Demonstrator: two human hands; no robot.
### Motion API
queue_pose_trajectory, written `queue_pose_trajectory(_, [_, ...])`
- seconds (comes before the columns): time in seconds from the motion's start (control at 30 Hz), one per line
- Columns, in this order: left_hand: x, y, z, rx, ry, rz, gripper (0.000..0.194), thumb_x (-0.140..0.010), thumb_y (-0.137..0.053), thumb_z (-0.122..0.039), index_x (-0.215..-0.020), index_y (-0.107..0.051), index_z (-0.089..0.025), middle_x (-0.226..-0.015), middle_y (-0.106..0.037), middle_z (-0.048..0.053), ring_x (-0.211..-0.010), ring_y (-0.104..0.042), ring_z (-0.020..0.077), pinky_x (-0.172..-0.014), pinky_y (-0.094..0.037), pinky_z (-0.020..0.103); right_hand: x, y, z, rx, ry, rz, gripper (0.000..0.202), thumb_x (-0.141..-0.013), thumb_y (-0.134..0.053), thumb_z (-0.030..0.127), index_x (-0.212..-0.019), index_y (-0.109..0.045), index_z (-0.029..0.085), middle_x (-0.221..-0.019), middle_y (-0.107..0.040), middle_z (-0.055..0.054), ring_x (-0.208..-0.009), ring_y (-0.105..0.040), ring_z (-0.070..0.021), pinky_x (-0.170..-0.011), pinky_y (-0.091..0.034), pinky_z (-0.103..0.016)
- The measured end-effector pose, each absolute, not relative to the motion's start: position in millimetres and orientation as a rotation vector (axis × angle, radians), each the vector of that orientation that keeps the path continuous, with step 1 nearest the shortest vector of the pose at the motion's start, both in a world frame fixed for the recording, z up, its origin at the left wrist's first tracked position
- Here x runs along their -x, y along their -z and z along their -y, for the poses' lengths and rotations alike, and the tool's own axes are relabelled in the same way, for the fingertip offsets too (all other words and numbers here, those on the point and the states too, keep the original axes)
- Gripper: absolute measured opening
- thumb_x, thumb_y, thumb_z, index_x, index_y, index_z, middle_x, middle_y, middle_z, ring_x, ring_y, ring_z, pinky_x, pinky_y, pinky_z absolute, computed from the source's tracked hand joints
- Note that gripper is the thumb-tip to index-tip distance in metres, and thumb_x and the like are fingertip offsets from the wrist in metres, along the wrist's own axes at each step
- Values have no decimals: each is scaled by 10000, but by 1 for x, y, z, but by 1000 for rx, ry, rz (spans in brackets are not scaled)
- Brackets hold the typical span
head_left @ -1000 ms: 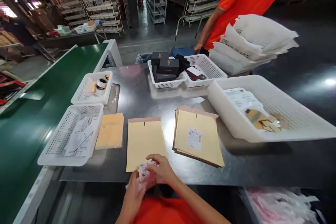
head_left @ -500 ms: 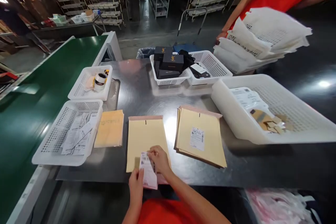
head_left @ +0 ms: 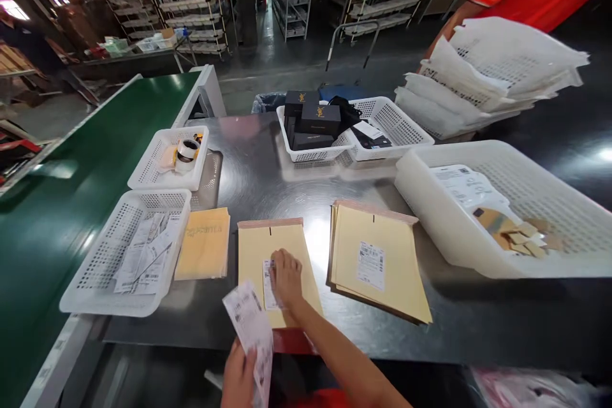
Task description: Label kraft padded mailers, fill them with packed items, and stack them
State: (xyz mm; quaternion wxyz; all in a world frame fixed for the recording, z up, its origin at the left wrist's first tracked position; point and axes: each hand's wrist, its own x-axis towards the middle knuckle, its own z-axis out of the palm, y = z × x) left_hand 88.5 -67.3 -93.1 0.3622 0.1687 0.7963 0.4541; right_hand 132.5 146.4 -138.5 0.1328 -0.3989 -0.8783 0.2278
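One shipping label (head_left: 268,288), pressed by right hand (head_left: 287,278), could be creased by slipping; printed sheet (head_left: 251,317) pinched by left hand (head_left: 240,375).

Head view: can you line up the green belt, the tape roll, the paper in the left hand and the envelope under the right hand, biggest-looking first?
1. Green belt
2. Envelope under the right hand
3. Paper in the left hand
4. Tape roll

counts, cream envelope (head_left: 284,237) as reference: one label (head_left: 268,288) on it. left of it: two white baskets (head_left: 101,268), one green belt (head_left: 95,162), one orange envelope stack (head_left: 203,245). beyond it: two perforated trays (head_left: 315,155), two gold-marked black boxes (head_left: 320,120). right of it: one envelope pile (head_left: 347,266), one white tub (head_left: 425,217).
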Motion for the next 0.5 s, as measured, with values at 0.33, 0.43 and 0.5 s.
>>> queue_pose_trajectory(0.33, [-56,105,40,-574,-1027,-2000,681,-657,-570,-754,-932,-779,-167,-1066,-766,165,-1064,-681,371,-982,-504,442,-147,140,-173,815,-581,2920,709,-938,-460,423,-1526,-274,74,-1593,-219,-200,-1490,-177,-339,-1199,-117,-619])
queue_pose_trajectory(0.43, [-55,99,36,-517,-1030,-2019,664,-634,-586,-735,-901,-782,-159,-1027,-774,167,-1023,-694,379,-949,-522,450,-168,136,-158,728,-655,2962,821,-906,-484,496,-1530,-229,27,-1593,-161,-241,-1496,-100,-377,-1191,-63,-651])
queue_pose_trajectory(0.5, [-53,92,31,-457,-1054,-2035,635,-594,-617,-731,-853,-786,-176,-996,-782,152,-1001,-704,376,-928,-537,433,-187,132,-142,360,-787,3040,892,-871,-511,541,-1539,-201,37,-1594,-160,-240,-1498,-88,-369,-1200,-47,-635])
